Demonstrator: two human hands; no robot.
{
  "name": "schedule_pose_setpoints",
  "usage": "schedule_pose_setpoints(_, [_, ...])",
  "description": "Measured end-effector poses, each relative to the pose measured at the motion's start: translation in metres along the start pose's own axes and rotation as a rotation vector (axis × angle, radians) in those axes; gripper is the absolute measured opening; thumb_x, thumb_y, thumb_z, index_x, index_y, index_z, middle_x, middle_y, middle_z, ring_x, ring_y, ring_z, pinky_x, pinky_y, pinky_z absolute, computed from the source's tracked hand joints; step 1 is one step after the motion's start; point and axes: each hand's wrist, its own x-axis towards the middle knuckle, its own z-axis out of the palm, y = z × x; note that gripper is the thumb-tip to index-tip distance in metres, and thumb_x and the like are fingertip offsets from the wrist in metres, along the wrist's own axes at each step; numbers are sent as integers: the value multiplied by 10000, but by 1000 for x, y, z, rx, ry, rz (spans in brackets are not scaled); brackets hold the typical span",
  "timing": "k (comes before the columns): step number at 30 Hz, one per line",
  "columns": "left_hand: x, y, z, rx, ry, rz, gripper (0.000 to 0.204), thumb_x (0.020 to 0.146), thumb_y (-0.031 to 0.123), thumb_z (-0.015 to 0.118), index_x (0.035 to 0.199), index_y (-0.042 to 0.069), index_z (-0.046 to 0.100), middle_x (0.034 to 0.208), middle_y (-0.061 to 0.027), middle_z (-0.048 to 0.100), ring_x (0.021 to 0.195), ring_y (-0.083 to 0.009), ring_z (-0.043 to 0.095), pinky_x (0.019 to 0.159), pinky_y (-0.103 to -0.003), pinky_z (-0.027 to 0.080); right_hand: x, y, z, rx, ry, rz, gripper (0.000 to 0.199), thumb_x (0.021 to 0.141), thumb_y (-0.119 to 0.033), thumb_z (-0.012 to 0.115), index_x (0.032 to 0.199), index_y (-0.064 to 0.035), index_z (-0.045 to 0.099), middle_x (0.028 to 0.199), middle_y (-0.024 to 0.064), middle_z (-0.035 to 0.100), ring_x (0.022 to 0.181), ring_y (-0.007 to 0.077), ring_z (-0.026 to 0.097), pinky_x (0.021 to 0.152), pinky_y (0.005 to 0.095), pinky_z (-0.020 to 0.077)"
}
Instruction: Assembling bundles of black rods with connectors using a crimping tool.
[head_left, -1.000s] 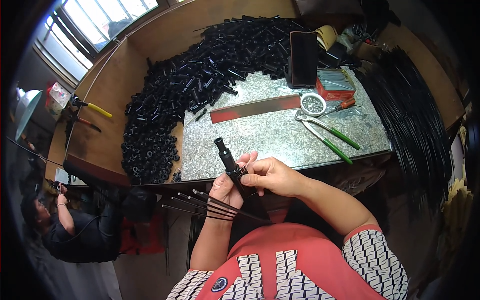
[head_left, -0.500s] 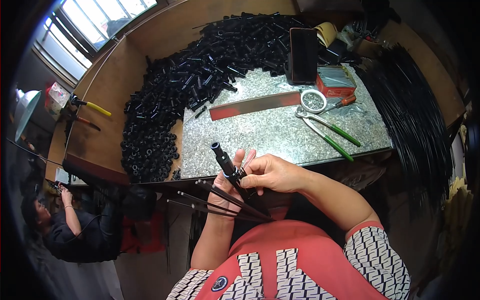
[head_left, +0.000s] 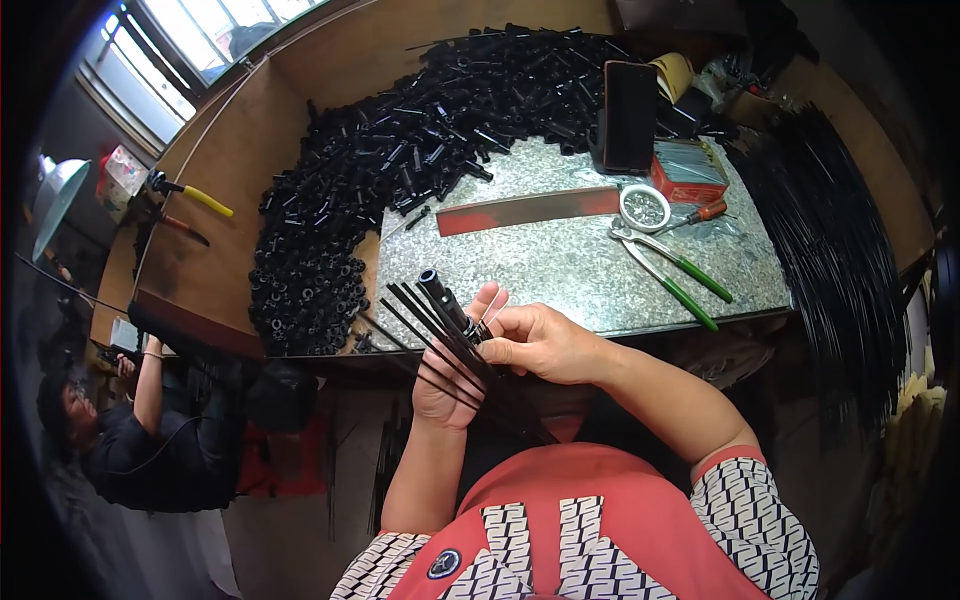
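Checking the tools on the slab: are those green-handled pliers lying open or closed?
Open: the green-handled pliers lie flat on the stone slab, handles spread apart.

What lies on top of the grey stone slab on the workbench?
On the grey stone slab lie a red-edged metal strip, green-handled pliers, a round tin and a red box. Black tubes spill over its far-left edge, hiding that part.

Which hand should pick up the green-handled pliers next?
Probably the right hand: the green-handled pliers lie on its side of the stone slab, while the left hand grips the thin black rods.
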Motion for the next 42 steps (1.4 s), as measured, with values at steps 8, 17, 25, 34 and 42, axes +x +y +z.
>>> schedule_pose_setpoints(8, [-25, 23, -8, 231, 325, 371, 323, 965, 258, 495, 1198, 39, 535, 1239, -96, 545, 1182, -240, 500, 1044, -382, 372, 33, 11, 35, -230, 193, -85, 318, 889, -210, 645, 677, -20, 504, 629, -5, 441, 603, 61, 390, 532, 268, 349])
schedule_pose_setpoints(17, [-52, 51, -2, 873, 433, 615, 363, 954, 290, 554, 1129, -28, 559, 1011, -35, 607, 907, -85, 562, 807, -235, 452, 58, 12, 66, -297, 142, -123, 336, 897, -167, 635, 660, -18, 450, 668, -28, 372, 612, 41, 348, 518, 250, 308])
schedule_pose_setpoints(25, [-57, 59, 10, 633, 548, 580, 155, 811, 30, 733, 932, 7, 640, 865, 1, 642, 766, -57, 573, 720, -198, 467, 47, 9, 73, -353, 129, -16, 274, 882, -168, 661, 718, -17, 502, 677, -32, 450, 608, 32, 381, 510, 226, 321])
schedule_pose_setpoints(34, [-57, 46, 20, 608, 404, 559, 148, 845, 27, 692, 982, 6, 640, 907, -5, 639, 803, -71, 573, 748, -208, 457, 21, 4, 71, -366, 199, -248, 314, 853, -122, 678, 1019, -14, 434, 709, 48, 587, 655, 84, 548, 600, 255, 441])
schedule_pose_setpoints(42, [-59, 40, 42, 927, 379, 521, 186, 823, 28, 719, 982, -8, 629, 916, -5, 635, 831, -67, 571, 758, -220, 463, 6, 4, 56, -251, 184, -188, 334, 837, -143, 712, 981, -27, 433, 723, 17, 550, 602, 63, 508, 507, 226, 418])
